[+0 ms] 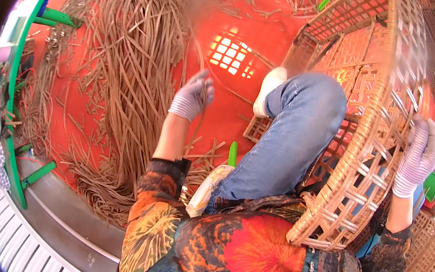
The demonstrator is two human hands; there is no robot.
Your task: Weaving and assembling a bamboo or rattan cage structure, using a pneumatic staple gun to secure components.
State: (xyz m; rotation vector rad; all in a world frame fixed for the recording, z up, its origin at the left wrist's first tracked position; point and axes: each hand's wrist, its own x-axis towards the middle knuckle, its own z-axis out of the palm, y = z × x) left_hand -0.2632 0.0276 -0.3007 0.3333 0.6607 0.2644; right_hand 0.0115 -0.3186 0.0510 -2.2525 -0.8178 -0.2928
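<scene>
My left hand (194, 98), in a striped white and purple glove, is closed around a long thin brown cane strip (198, 50). The strip bends above the hand and trails below it. A large openwork wicker basket (366, 140) leans tilted against my right leg, its thick wrapped rim running up toward the far right. My right hand (418, 156), gloved the same way, is at the outside of the basket's woven wall, its fingers closed together against the weave. Their tips are partly hidden, and any strip end between them cannot be made out.
A big heap of cane strips (138, 69) spreads over the red floor covering (243, 28) to the left. Green-framed furniture (16, 85) stands at the far left. More woven panels (426, 271) lie at the lower right. My bent leg (296, 130) is between my hands.
</scene>
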